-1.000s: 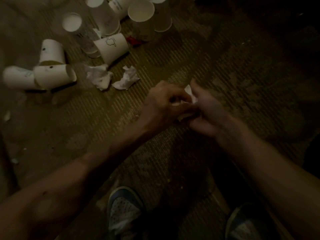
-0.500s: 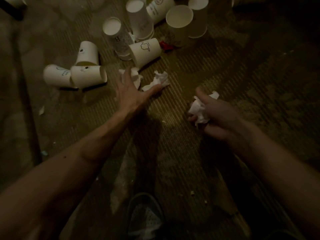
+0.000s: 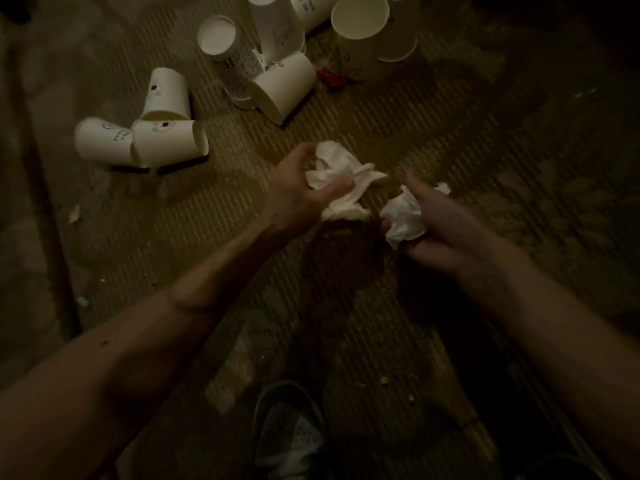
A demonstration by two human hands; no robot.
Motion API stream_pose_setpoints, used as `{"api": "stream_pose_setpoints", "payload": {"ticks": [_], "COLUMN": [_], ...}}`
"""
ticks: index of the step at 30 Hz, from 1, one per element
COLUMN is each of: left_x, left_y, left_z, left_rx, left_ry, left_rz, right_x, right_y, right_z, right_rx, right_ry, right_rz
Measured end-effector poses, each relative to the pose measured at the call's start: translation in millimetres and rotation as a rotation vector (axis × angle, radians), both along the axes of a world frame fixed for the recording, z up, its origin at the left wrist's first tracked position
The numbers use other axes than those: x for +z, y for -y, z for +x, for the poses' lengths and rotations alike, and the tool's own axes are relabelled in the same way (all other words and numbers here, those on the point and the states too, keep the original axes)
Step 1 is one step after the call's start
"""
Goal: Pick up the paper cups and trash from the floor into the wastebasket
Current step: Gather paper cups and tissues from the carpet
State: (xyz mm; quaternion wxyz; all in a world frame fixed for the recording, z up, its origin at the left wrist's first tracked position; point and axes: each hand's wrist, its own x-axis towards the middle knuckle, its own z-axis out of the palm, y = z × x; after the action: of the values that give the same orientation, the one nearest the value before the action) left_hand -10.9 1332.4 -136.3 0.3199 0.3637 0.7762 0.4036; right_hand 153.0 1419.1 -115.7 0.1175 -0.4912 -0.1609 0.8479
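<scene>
The left hand [image 3: 294, 195] grasps a big wad [image 3: 341, 174] of tissue. The thumb lies over it, but a good part sticks out toward the right and below the palm. The right hand [image 3: 450, 226] is curled round a small wad [image 3: 403, 216]. Both wads are held above the floor [image 3: 467, 116], just beside each other and, as far as I can tell, not touching. The wastebasket is not in view.

The main risk, I think, is the big wad. It looks loose and perhaps made of more than one piece, so a piece may fall out during carrying. If the person tries to put both wads into one hand, the grip may become too full and something may drop.

The cups [image 3: 166, 143] remain on the floor: three lie on their sides at the left, touching each other, and more stand or lie in a group farther away. A lying cup can roll when touched. I cannot tell whether any cup holds liquid, which could spill on the floor.

The light is poor. A red scrap [image 3: 330, 77] among the far cups and the small bits [image 3: 73, 213] at the left may easily be overlooked.
</scene>
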Motion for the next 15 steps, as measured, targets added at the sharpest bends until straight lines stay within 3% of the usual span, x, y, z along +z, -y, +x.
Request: {"api": "stream_pose_setpoints", "payload": {"ticks": [8, 15], "left_x": [37, 36], "left_y": [8, 7], "left_z": [43, 65], "left_rx": [-0.086, -0.150], "left_ry": [0.220, 0.003], "left_rz": [0.133, 0.220], "right_x": [18, 26], "right_y": [7, 4], "right_z": [-6, 1], "right_rx": [0.185, 0.204], "right_ry": [-0.178, -0.277], "right_rz": [0.052, 0.026]}}
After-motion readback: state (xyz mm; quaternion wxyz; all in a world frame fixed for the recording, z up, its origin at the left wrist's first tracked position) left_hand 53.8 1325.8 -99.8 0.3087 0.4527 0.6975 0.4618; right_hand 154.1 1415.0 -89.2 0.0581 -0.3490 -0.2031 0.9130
